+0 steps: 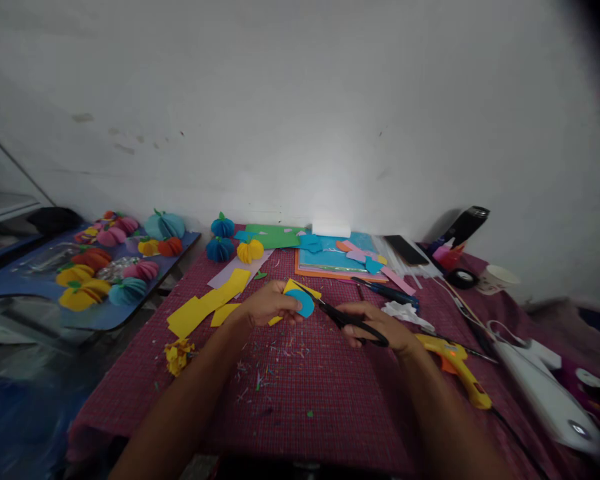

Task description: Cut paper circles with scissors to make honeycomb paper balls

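Observation:
My left hand (279, 303) pinches a blue paper circle (304, 304) laid over a piece of yellow paper (310, 291), which sticks out behind it. In my right hand (375, 325) is a pair of black-handled scissors (349, 321), its blades pointing left at the yellow paper by the circle's upper right edge. Whether the blades touch the paper I cannot tell. Yellow paper strips (205, 303) lie beside my left wrist, and a crumpled yellow paper piece (179, 355) sits left of my forearm. Small paper clippings (265, 370) are scattered below my hands.
Paper pumpkins stand at the back left, including a yellow one (250, 251); more cover a blue side table (115, 323). Coloured sheets (330, 263) are stacked at the back. Rightward lie a yellow glue gun (457, 367), a phone (405, 250), a black bottle (467, 223) and a white power bank-like device (545, 400).

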`<action>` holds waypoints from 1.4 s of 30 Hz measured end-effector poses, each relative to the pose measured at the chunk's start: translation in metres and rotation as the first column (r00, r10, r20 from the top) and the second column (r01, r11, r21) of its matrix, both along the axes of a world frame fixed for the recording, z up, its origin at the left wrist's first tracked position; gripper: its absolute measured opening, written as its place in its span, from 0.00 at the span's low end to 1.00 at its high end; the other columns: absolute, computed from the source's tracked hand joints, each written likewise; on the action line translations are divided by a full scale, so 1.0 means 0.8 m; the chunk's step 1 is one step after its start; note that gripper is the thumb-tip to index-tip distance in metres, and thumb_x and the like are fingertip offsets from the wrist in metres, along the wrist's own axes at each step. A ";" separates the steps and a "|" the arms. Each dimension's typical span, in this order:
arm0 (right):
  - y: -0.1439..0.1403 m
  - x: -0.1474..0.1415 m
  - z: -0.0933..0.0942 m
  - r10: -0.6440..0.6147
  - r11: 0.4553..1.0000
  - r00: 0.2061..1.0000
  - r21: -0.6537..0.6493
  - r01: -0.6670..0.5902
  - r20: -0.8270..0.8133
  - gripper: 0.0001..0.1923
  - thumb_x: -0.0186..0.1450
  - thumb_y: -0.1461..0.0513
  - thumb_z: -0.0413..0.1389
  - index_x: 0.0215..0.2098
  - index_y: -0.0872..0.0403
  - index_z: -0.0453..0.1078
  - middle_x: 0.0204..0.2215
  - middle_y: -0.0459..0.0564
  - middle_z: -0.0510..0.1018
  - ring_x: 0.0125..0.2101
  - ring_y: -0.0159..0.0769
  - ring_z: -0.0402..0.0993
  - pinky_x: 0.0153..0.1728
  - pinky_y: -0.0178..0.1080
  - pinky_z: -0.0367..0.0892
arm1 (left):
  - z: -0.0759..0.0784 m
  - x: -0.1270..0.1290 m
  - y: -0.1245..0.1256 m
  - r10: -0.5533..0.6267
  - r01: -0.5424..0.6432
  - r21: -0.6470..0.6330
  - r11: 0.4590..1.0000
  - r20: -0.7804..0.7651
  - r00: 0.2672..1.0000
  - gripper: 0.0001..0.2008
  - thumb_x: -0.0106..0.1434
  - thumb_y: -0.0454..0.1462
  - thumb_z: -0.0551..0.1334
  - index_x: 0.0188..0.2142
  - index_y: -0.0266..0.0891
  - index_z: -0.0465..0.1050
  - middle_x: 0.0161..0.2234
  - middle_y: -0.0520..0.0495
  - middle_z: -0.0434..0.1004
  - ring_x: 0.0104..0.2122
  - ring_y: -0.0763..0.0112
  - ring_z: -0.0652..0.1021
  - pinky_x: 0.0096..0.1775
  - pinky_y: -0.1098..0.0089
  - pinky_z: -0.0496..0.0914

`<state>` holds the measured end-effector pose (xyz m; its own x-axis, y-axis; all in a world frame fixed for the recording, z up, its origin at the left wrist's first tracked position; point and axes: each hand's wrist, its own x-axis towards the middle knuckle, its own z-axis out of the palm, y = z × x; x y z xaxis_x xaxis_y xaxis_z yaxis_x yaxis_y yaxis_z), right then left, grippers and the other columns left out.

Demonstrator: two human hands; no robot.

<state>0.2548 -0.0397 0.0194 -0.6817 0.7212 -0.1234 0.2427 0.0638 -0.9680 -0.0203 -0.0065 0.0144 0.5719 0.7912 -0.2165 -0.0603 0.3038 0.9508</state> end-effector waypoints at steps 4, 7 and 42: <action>0.000 -0.001 0.000 0.001 1.000 1.000 -0.004 -0.001 0.004 0.26 0.62 0.49 0.59 0.49 0.60 0.69 0.23 0.44 0.70 0.21 0.28 0.65 0.22 0.31 0.61 | 0.000 0.001 -0.001 -0.003 0.003 0.000 1.000 -0.004 1.000 0.13 0.48 0.35 0.69 0.33 0.29 0.74 0.26 0.41 0.79 0.23 0.70 0.78 0.28 0.71 0.72; 0.000 -0.001 0.001 0.006 1.000 1.000 -0.007 -0.006 0.005 0.26 0.62 0.49 0.59 0.49 0.59 0.70 0.22 0.44 0.70 0.21 0.28 0.65 0.21 0.31 0.61 | 0.001 0.000 -0.001 -0.009 0.009 0.003 1.000 0.000 1.000 0.13 0.48 0.35 0.69 0.33 0.29 0.74 0.26 0.42 0.79 0.23 0.70 0.78 0.27 0.71 0.72; 0.003 -0.002 0.001 -0.004 1.000 0.998 -0.028 0.005 0.058 0.25 0.60 0.51 0.62 0.51 0.55 0.71 0.25 0.44 0.71 0.24 0.30 0.67 0.25 0.32 0.63 | -0.005 0.000 0.000 -0.041 0.041 0.013 0.999 -0.015 0.999 0.12 0.47 0.35 0.69 0.32 0.29 0.75 0.25 0.42 0.79 0.22 0.70 0.77 0.27 0.71 0.71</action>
<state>0.2532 -0.0375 0.0205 -0.6696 0.7198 -0.1828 0.2983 0.0353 -0.9538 -0.0205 -0.0061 0.0107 0.6010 0.7698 -0.2150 -0.0334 0.2929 0.9555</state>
